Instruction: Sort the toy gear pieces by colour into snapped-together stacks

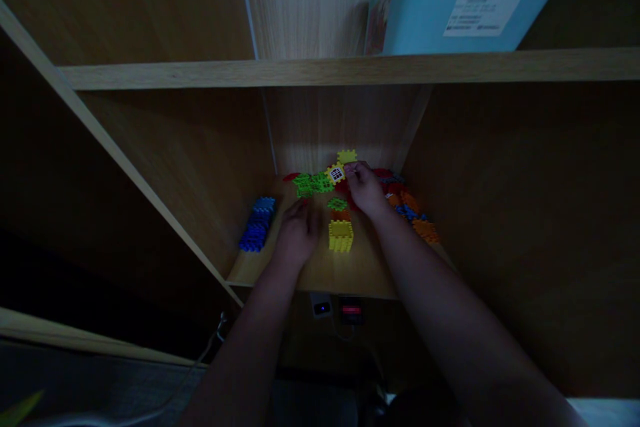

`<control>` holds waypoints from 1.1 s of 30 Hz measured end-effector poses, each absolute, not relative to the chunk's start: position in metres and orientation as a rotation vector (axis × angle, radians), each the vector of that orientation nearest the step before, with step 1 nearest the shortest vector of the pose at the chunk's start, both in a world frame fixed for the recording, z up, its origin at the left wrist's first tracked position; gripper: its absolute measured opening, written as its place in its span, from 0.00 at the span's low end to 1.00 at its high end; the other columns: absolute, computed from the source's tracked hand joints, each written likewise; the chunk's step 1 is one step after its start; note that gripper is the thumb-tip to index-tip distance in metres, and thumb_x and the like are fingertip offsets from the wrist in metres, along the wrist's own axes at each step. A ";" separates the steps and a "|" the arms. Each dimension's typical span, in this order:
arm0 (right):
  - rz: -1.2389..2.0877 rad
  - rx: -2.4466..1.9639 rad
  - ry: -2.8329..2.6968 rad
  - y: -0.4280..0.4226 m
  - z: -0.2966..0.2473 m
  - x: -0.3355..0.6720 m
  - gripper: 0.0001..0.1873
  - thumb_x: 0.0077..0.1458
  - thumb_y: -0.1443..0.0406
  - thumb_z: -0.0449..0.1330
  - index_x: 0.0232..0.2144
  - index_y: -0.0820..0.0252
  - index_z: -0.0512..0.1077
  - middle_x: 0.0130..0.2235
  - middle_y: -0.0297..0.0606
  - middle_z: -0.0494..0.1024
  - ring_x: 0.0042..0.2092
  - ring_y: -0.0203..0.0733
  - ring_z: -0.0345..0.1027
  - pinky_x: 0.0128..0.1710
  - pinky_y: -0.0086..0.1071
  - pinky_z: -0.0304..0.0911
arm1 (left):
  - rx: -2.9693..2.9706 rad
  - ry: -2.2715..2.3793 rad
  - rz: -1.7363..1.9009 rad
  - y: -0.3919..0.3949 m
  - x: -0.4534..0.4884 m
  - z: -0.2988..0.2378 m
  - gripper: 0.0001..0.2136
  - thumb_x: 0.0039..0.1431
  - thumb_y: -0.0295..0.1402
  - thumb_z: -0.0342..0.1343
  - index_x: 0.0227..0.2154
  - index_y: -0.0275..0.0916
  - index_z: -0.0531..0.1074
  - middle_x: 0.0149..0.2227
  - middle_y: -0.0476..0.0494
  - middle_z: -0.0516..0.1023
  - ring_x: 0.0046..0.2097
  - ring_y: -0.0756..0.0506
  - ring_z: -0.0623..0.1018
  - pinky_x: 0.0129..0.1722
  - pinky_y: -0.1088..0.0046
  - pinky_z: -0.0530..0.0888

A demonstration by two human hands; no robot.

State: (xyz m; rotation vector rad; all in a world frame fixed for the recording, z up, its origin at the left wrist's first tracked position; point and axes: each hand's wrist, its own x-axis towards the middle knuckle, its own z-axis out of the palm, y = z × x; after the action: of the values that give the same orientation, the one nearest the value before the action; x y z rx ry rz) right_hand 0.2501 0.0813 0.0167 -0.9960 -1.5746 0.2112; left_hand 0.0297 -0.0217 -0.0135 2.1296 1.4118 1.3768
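Pinched in my right hand (366, 188) is a yellow notched plastic building tile with a white window grid (337, 173). It is tilted and overlaps the right end of the green building tiles (313, 183). My left hand (296, 232) is low over the shelf board just in front of those green tiles, thumb apart from the bent fingers. A small bit of red shows at its fingertips; whether they touch it I cannot tell. Between my hands is a stack of yellow tiles (341, 237), with orange and green pieces (337, 203) behind it. Another yellow tile (347, 156) shows beyond my right hand.
Blue tiles (258, 224) form a row by the left cabinet wall. Orange tiles (426, 231), with blue and red pieces, lie right of my right forearm. A shelf edge (320, 72) crosses above my hands, carrying a light-blue bin (415, 7). Small devices (321, 307) sit below the board.
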 end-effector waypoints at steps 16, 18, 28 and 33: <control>-0.106 -0.897 -1.731 0.037 0.057 0.243 0.11 0.74 0.58 0.57 0.40 0.54 0.76 0.46 0.44 0.76 0.50 0.49 0.74 0.53 0.42 0.72 | 1.921 1.411 1.569 -0.037 0.031 0.010 0.12 0.73 0.40 0.55 0.40 0.41 0.81 0.43 0.35 0.85 0.49 0.35 0.82 0.58 0.54 0.76; -0.181 -0.876 -1.800 0.013 0.069 0.237 0.09 0.74 0.59 0.58 0.44 0.53 0.77 0.51 0.46 0.76 0.53 0.51 0.74 0.55 0.43 0.72 | 1.711 1.321 1.571 -0.038 0.029 0.012 0.19 0.75 0.49 0.51 0.42 0.41 0.81 0.39 0.37 0.86 0.43 0.38 0.83 0.50 0.60 0.78; -0.250 -0.912 -2.082 -0.065 0.035 0.197 0.08 0.71 0.61 0.64 0.50 0.46 0.80 0.54 0.45 0.81 0.52 0.55 0.78 0.55 0.51 0.75 | 1.037 0.623 1.487 -0.040 0.034 0.015 0.13 0.58 0.41 0.69 0.41 0.41 0.77 0.36 0.48 0.81 0.33 0.50 0.78 0.31 0.76 0.74; -0.176 -0.944 -1.964 -0.080 0.032 0.208 0.11 0.73 0.64 0.59 0.52 0.46 0.79 0.55 0.45 0.81 0.54 0.55 0.78 0.55 0.50 0.76 | 1.154 0.685 1.502 -0.040 0.032 0.014 0.08 0.61 0.39 0.67 0.39 0.41 0.81 0.39 0.46 0.83 0.33 0.49 0.78 0.30 0.75 0.74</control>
State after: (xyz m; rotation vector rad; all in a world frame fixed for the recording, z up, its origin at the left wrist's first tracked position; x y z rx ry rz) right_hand 0.2082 -0.0803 0.0321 -0.9443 -1.9636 -0.1762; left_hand 0.0325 -0.0404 0.0142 1.1540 0.6850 1.5016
